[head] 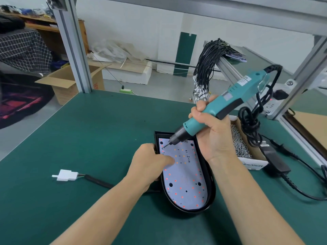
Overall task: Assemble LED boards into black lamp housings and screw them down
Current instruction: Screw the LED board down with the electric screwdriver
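A black lamp housing (211, 190) lies on the green table, rounded end toward me. A white LED board (185, 183) with red and orange dots sits inside it. My right hand (214, 135) grips a teal electric screwdriver (228, 103), tilted, its bit tip touching the board's far left corner. My left hand (150, 165) holds the housing's left rim, with the thumb pressing on the board. A black cable runs left from the housing to a white connector (66, 175).
A cardboard box of silver screws (240, 144) stands right of the housing. The screwdriver's black power supply (273, 160) and coiled cord lie further right. A bundle of black wires (207, 68) hangs behind. Aluminium frame posts (74, 50) border the green table (88, 138).
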